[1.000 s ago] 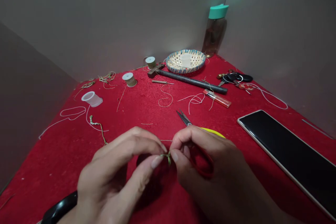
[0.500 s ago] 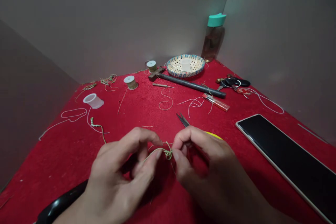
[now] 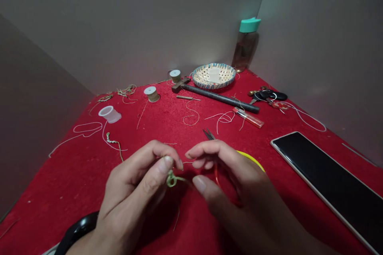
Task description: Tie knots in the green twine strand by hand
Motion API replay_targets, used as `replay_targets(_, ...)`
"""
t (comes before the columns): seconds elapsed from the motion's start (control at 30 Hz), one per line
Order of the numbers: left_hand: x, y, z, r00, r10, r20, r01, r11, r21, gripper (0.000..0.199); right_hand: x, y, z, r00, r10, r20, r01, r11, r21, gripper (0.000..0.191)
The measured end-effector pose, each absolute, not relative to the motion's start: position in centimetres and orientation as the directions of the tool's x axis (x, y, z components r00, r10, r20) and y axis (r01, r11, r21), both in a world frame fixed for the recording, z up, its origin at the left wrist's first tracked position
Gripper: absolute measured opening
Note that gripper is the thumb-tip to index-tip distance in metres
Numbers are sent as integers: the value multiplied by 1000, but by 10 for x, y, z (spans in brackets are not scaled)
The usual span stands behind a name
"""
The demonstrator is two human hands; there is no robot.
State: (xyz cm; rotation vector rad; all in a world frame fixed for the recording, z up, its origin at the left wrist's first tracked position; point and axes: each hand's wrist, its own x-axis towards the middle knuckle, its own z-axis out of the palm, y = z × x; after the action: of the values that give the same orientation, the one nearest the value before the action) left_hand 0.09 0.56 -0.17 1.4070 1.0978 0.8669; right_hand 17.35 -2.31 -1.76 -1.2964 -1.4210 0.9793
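Note:
A small knotted green cord (image 3: 171,179) is pinched between the thumb and fingers of my left hand (image 3: 139,187), with a loop showing below the thumb. One strand of it runs right toward my right hand (image 3: 230,179), whose thumb and fingers are apart with nothing seen between them. Behind and under my right hand lie scissors (image 3: 209,134) with red and yellow handles, partly hidden by the hand. To the left, a short braided cord (image 3: 111,141) rests on the red cloth (image 3: 74,191).
Farther back are a hammer (image 3: 218,96), an awl (image 3: 184,97), thread spools (image 3: 151,94), a white spool (image 3: 110,114), a woven basket (image 3: 199,83) and a lighter (image 3: 249,118). Keys (image 3: 266,95), a bottle (image 3: 245,48) and a phone (image 3: 326,179) stand or lie to the right.
The knotted cord has moved left, into my left hand's pinch. My right hand has let go of it and its fingers have spread. The view has shifted slightly.

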Motion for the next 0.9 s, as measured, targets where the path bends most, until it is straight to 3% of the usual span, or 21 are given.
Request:
replay_targets(0.17,6,2,-1,372,914,-161,133,119,984,19,173,-28,-17,-61,993,103,125,110,-986,13)
replay_targets(0.37,6,2,0,391,913,-120,200,43,979,22,177,-26,-19,-64,962,265,164,272,-948,15)
replay_targets(0.6,0,1,-4,281,946,-162,113,135,984,20,178,-30,-8,89,982,165,342,126,-931,16)
replay_targets(0.7,2,4,-4,250,957,-148,131,118,984,19,179,-32,-5,102,980,172,359,125,-925,15)
replay_targets(0.9,2,4,-4,353,927,-127,292,20,956,16,178,-28,-13,41,965,258,374,224,-900,14)
